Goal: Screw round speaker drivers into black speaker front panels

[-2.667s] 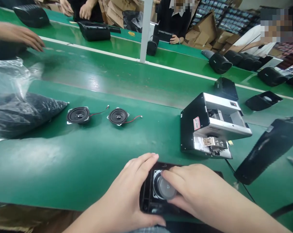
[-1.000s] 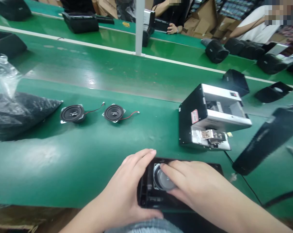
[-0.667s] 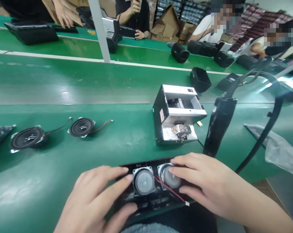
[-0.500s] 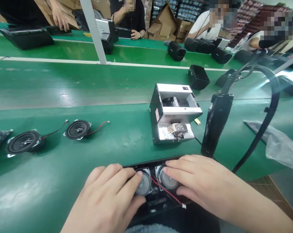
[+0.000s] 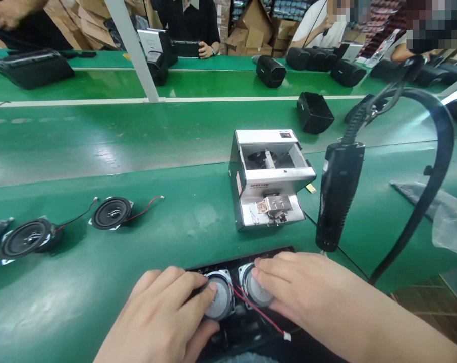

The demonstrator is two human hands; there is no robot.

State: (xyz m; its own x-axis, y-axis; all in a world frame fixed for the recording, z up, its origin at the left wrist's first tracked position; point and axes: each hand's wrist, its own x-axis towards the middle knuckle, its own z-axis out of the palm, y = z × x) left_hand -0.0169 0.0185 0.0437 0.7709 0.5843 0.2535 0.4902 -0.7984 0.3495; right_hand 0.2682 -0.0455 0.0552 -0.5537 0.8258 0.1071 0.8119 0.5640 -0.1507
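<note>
A black speaker panel (image 5: 236, 326) lies at the table's near edge, with two round speakers set in it, magnets facing up. My left hand (image 5: 158, 310) has its fingers and thumb curved around the left speaker (image 5: 220, 298). On the other side, my right hand (image 5: 300, 292) grips the right speaker (image 5: 259, 290), fingertips over its far edge and thumb mostly hidden underneath. A red-and-black wire (image 5: 256, 308) with a white plug runs from between the speakers toward me.
Beyond the panel stands a silver screw feeder (image 5: 272, 179). Right of it hangs a black electric screwdriver (image 5: 340, 196) on a thick cable. Two loose speakers (image 5: 111, 213) with wires lie at left. Across the green conveyor (image 5: 137, 131), co-workers handle black housings (image 5: 271, 71).
My view has shifted slightly, so the panel and hands appear a little lower. Both hands stay on the two speakers. The co-worker at far left has raised a hand from the housing.
</note>
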